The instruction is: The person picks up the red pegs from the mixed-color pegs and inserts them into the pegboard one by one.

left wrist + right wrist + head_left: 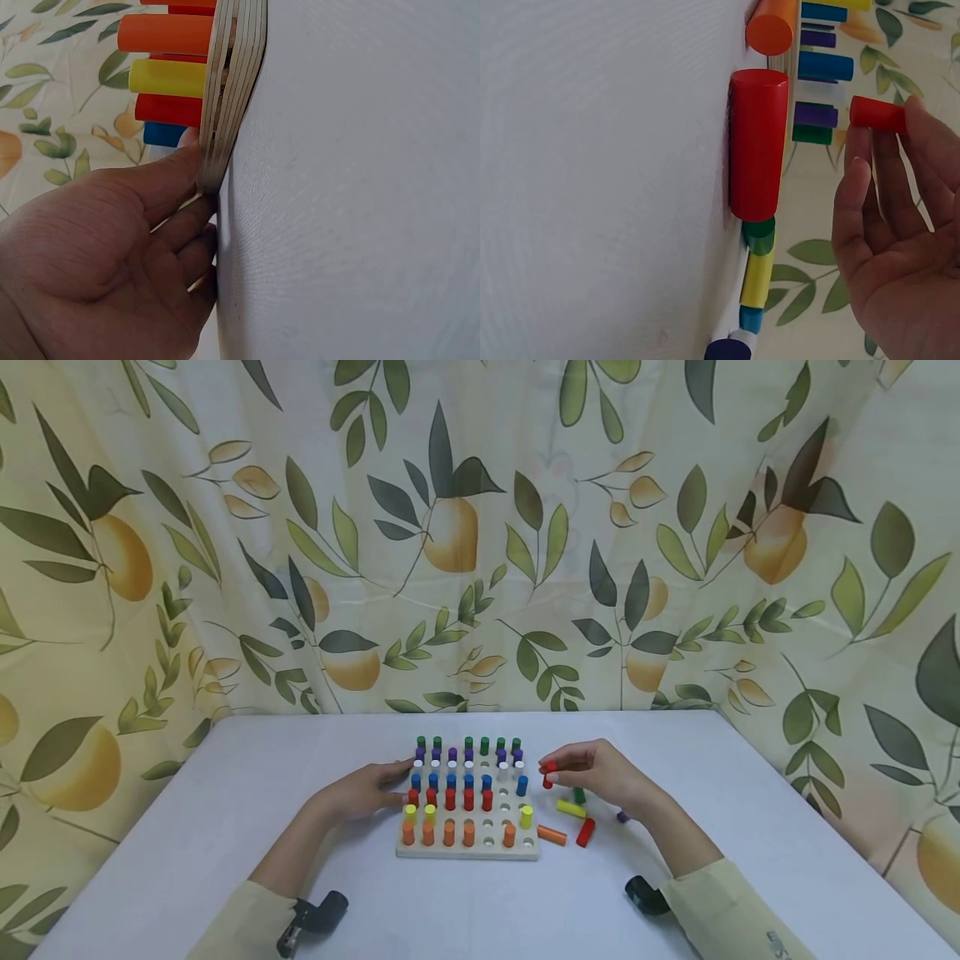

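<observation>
A pale wooden pegboard (468,853) stands on the table, with rows of coloured pegs upright in its holes; several holes in the right part are bare. My left hand (356,792) holds the board's left edge. In the left wrist view its thumb lies by the red and blue pegs, and the other fingers bend against the board's side (216,154). Just right of the board, my right hand (603,774) pinches a red peg (877,114) between thumb and fingertips, raised above the table. It is nearly upright in the head view.
Loose pegs lie right of the board: an orange peg (552,835), a red peg (586,832), a yellow peg (572,809), a green peg (579,795) and a purple peg (622,816). A leaf-and-fruit patterned curtain (480,610) hangs behind the white table (300,877).
</observation>
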A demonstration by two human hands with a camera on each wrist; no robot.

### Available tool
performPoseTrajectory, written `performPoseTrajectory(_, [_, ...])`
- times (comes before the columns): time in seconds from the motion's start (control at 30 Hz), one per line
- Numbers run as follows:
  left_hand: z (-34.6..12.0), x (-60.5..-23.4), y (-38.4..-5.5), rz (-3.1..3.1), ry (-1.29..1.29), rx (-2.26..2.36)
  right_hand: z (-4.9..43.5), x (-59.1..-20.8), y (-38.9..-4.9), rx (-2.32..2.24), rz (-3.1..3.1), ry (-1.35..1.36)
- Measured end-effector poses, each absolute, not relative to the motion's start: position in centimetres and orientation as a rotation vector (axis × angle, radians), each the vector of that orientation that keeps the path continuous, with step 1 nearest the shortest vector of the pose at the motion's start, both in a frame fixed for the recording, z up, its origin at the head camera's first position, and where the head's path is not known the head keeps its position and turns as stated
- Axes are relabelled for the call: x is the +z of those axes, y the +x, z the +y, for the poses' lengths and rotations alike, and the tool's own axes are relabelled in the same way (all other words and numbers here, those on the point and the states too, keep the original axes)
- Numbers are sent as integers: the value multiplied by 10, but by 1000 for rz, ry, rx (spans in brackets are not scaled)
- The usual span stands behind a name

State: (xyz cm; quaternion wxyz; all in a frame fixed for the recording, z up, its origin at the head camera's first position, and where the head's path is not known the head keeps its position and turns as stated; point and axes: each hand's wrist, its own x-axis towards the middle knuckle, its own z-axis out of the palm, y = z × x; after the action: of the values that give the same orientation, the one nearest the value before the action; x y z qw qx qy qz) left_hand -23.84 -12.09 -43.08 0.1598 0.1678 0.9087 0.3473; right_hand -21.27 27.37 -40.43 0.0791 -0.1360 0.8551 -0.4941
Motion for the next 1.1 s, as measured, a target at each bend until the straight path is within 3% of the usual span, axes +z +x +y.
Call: performPoseTrajectory(1.1, [-118, -431, -237, 2614, 470, 986, 254, -401, -204, -1478, 2510, -492])
